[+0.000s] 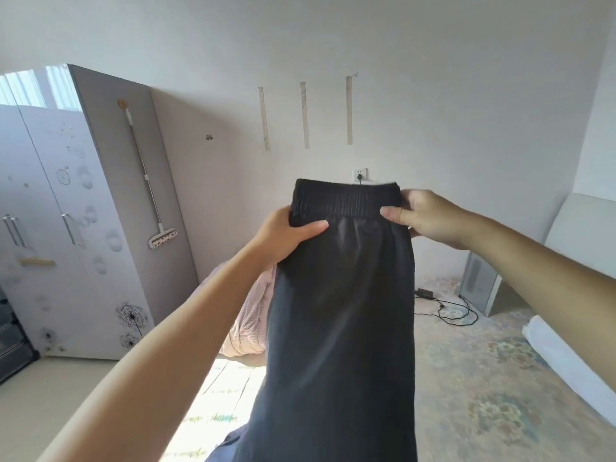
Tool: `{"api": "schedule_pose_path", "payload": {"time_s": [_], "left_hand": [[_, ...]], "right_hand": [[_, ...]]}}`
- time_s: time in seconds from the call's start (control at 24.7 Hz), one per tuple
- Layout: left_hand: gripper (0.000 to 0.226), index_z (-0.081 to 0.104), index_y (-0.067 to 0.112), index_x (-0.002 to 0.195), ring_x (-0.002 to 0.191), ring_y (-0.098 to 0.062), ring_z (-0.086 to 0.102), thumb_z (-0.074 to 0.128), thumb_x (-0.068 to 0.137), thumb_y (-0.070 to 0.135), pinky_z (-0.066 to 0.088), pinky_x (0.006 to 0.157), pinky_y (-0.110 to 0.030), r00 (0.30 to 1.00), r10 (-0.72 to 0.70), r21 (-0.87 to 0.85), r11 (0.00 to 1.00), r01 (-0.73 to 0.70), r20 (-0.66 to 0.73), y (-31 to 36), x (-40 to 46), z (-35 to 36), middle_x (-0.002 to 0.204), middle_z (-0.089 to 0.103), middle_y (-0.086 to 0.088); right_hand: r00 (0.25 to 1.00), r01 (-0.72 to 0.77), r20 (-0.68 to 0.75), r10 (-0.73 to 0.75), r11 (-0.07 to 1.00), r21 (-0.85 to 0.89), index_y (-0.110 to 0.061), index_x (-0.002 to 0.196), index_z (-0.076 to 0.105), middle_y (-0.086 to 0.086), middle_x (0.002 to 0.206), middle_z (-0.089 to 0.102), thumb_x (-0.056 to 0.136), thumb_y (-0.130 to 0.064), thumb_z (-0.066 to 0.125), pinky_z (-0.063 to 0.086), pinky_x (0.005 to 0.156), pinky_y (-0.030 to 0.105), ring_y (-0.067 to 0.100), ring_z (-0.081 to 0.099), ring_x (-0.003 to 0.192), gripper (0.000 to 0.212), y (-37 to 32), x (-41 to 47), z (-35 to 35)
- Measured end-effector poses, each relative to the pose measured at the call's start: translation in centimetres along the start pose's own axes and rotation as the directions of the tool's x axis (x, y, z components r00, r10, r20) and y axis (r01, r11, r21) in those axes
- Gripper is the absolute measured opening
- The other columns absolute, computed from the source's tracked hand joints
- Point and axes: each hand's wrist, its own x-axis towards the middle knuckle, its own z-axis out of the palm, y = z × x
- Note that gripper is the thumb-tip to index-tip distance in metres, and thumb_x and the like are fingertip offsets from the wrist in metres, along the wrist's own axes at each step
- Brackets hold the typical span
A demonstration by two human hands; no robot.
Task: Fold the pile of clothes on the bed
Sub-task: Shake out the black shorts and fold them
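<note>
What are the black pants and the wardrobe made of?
Pants: soft, matte woven or knit cloth, probably; they drape in folds, and the waistband is gathered like elastic. Wardrobe: likely smooth, glossy laminated board; it reflects the window and has printed dandelions and metal-looking handles.

There is only one camera, and it sits on the person's head. It looks forward and a little down, over the bed (483,388) toward the white wall (433,78) (the lens is wide, so straight lines bend). The two arms reach out close in front.
</note>
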Motion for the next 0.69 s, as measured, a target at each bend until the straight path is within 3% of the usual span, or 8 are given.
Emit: {"api": "schedule_pose_path", "payload": {"time_s": [0.08,0.2,0.36,0.45,0.53,0.57,0.69], "left_hand": [[0.014,0.065,0.028,0.084,0.064,0.009,0.064,0.077,0.079,0.022,0.046,0.052,-0.005,1.0,-0.003,-0.008,1.0,0.003,0.007,0.1,-0.2,0.2,0.069,0.07,0.022],[0.018,0.065,0.028,0.089,0.068,0.01,0.064,0.078,0.077,0.024,0.047,0.057,-0.005,0.998,-0.024,0.057,0.998,0.02,0.063,0.1,-0.4,0.1,0.079,0.071,0.015],[0.026,0.064,0.027,0.098,0.078,0.005,0.066,0.078,0.077,0.024,0.05,0.067,-0.009,0.993,-0.06,0.066,0.996,0.054,0.097,-1.4,-0.8,0.7,0.089,0.069,0.016],[0.032,0.063,0.025,0.102,0.08,0.009,0.061,0.079,0.076,0.02,0.048,0.07,-0.005,0.987,-0.074,0.135,0.989,0.054,0.146,-2.9,-0.6,2.1,0.091,0.066,0.018],[0.033,0.062,0.021,0.106,0.083,0.006,0.059,0.078,0.077,0.018,0.044,0.068,-0.002,0.97,-0.111,0.246,0.968,0.055,0.216,-4.9,-0.2,3.8,0.09,0.063,0.017],[0.035,0.061,0.018,0.108,0.088,0.0,0.06,0.077,0.077,0.017,0.046,0.073,-0.005,0.953,-0.155,0.31,0.948,0.07,0.259,-6.5,0.1,5.1,0.092,0.063,0.013],[0.051,0.056,0.009,0.119,0.108,-0.022,0.057,0.077,0.074,0.013,0.046,0.09,-0.028,0.891,-0.307,0.454,0.881,0.134,0.335,-13.3,0.3,10.3,0.112,0.063,-0.006]], "right_hand": [[1.0,-0.006,-0.019,0.007,0.999,0.046,-0.031,0.101,0.059,-0.013,0.101,0.068,0.097,-0.02,0.052,0.052,0.071,0.018,0.003,0.064,0.091,0.014,0.7,-0.3,0.6],[1.0,-0.02,0.006,0.02,0.999,0.04,-0.025,0.113,0.054,-0.005,0.111,0.065,0.096,-0.019,0.052,0.051,0.081,0.025,0.008,0.062,0.099,0.018,1.2,-0.2,0.8],[0.994,-0.086,0.067,0.083,0.995,0.044,-0.027,0.114,0.054,-0.004,0.113,0.065,0.09,-0.017,0.062,0.053,0.076,0.024,0.006,0.063,0.098,0.027,2.1,-0.6,1.0],[0.983,-0.132,0.122,0.135,0.991,-0.032,-0.027,0.113,0.055,-0.005,0.113,0.065,0.082,-0.012,0.072,0.055,0.079,0.024,0.006,0.063,0.099,0.038,3.7,-1.0,1.2],[0.977,-0.178,0.085,0.195,0.969,-0.171,-0.023,0.11,0.06,-0.002,0.11,0.067,0.076,-0.013,0.078,0.053,0.087,0.028,0.011,0.063,0.1,0.04,6.5,-1.4,1.4],[0.971,-0.22,0.037,0.234,0.948,-0.231,-0.019,0.108,0.062,0.0,0.106,0.068,0.073,-0.015,0.08,0.052,0.086,0.03,0.014,0.063,0.097,0.039,8.5,-1.8,1.8],[0.942,-0.33,-0.068,0.328,0.873,-0.359,-0.012,0.101,0.064,0.006,0.092,0.064,0.071,-0.018,0.081,0.045,0.061,0.025,0.012,0.057,0.073,0.035,16.4,-3.4,4.2]]}}
